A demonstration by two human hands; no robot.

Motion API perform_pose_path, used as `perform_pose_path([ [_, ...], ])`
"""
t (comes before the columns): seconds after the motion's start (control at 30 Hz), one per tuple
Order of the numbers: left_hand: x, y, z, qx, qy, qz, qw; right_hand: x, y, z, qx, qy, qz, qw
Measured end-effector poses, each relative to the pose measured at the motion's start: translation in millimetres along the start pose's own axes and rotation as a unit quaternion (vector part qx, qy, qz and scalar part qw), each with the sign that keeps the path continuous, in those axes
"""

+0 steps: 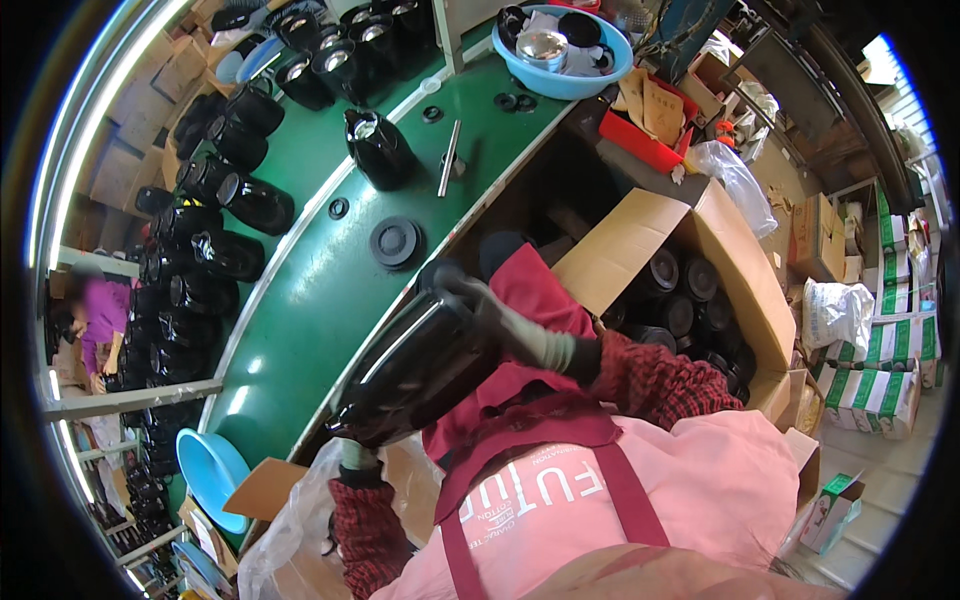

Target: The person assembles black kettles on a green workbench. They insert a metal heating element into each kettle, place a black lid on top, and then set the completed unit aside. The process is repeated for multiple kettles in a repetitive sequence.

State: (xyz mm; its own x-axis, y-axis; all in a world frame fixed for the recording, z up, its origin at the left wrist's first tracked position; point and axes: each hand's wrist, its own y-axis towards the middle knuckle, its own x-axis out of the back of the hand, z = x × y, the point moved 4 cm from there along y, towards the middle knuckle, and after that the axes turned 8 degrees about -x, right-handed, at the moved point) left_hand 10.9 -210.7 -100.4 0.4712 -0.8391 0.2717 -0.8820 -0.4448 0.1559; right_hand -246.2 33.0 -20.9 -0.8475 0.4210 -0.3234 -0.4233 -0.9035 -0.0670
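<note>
A glossy black jug [415,372] lies tilted in front of my apron, one end toward the upper right and the other toward the lower left. My right hand [492,318], in a grey glove, is closed around its upper right end. At the lower left end is my left hand [353,456]; the jug hides its fingers, and only the pale glove cuff shows clearly. On the green bench [290,330] beyond, another black jug [378,150] stands upright. Near it are a thin metal rod [449,160], a black round disc [396,242] and a small black ring [338,208].
Right of me, an open cardboard box [745,262] holds several black jugs. A blue basin [612,75] with parts and a red tray [640,140] sit at the far end. Jugs [235,200] line the bench's left; another blue basin [222,470] is lower left. A person [105,310] is far left.
</note>
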Motion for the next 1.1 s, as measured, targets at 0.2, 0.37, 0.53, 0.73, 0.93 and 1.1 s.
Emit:
perform_pose_path([
  [0.2, -48, 83, -170, -0.142, 0.296, 0.062, 0.943, 38, 9, -53, -0.213, 0.332, 0.057, 0.917],
  [0.37, -11, -24, 25, 0.169, -0.1, 0.045, 0.98, 18, -2, 37, 0.121, -0.082, -0.007, 0.989],
  [0.53, -27, -20, 35, 0.184, -0.292, -0.004, 0.939, 26, 5, -5, -0.009, 0.209, -0.036, 0.977],
  [0.73, -38, 41, -60, -0.018, 0.016, 0.004, 1.0, 41, 18, 1, 0.024, 0.033, -0.023, 0.999],
  [0.93, -71, 73, -118, 0.13, -0.166, 0.009, 0.978, 78, -11, -33, 0.205, -0.209, -0.112, 0.95],
  [1.1, -115, 90, -186, -0.045, -0.149, -0.025, 0.987, 99, -13, -84, 0.054, 0.19, -0.035, 0.98],
])
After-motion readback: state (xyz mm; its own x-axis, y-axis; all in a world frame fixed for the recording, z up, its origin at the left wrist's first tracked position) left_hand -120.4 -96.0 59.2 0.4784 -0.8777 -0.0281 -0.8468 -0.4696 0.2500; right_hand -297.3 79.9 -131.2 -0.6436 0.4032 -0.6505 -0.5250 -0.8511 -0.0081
